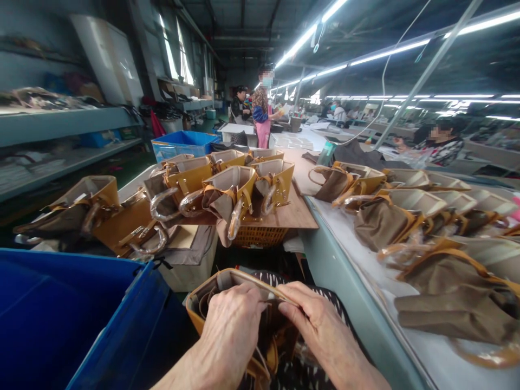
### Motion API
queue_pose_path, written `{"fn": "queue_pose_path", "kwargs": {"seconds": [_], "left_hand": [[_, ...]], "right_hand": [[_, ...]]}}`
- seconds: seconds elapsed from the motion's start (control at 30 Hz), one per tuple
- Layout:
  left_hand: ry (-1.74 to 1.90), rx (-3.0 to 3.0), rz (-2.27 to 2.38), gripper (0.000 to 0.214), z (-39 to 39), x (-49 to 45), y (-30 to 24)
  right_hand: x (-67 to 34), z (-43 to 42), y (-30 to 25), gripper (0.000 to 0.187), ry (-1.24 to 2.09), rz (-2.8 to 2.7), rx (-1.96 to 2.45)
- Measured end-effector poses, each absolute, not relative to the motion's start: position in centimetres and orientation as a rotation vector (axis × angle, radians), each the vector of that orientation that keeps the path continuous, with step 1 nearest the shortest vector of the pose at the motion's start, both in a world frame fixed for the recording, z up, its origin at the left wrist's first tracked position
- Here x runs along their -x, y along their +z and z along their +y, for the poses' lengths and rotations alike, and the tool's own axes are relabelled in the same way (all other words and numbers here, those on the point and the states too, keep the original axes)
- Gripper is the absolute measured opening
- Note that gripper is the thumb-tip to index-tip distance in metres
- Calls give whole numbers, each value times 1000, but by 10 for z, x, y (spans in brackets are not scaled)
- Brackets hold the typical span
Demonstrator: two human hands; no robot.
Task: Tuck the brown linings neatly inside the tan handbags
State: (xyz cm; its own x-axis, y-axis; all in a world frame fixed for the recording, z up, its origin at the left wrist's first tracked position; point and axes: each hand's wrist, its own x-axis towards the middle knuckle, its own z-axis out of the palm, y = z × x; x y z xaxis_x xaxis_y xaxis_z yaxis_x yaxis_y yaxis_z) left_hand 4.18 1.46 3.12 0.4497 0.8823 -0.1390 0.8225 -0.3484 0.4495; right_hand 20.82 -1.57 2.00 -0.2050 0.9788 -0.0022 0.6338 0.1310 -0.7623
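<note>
Mustard handbag (pixel 194 307) rests on the person's lap at the near edge of the scene, mouth upward, just left of the long desk (pixel 349 246). Both hands grasp its open rim: the left hand (pixel 233 333) curls over the lip, and the right hand (pixel 320 330) pinches the lip just beside it. To my eye, work at the mouth goes best with the rim held taut between the two grips and the lining kept flat, so nothing bunches. Counting around: one handbag in hand; about six finished bags (pixel 227 187) on the wooden board (pixel 298 215) beyond; two slumped bags (pixel 81 208) at the left; at least seven on the desk at the right; two blue bins, one near left (pixel 60 303) and one far (pixel 182 143); one orange basket (pixel 260 236) under the board.
</note>
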Motion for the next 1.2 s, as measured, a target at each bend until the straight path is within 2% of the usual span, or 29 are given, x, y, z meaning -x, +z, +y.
{"fn": "queue_pose_path", "kwargs": {"seconds": [0.17, 0.43, 0.57, 0.67, 0.77, 1.2], "left_hand": [[114, -2223, 1538, 27, 18, -42, 31], [327, -2488, 1565, 22, 28, -21, 24], [556, -2360, 1363, 17, 40, -11, 31], [517, -2211, 1193, 13, 46, -7, 32], [438, -2106, 1204, 10, 45, -7, 30], [514, -1808, 1302, 12, 48, -9, 11]], "right_hand": [[-210, -14, 20, 22, 932, -1907, 1484], [-222, -12, 16, 26, 1027, -1854, 1435], [-239, -11, 22, 35, 1070, -1865, 1439], [-250, -13, 28, 38, 1148, -1892, 1418], [-254, -17, 30, 39, 1211, -1882, 1416], [-260, -16, 17, 41, 1240, -1935, 1375]]}}
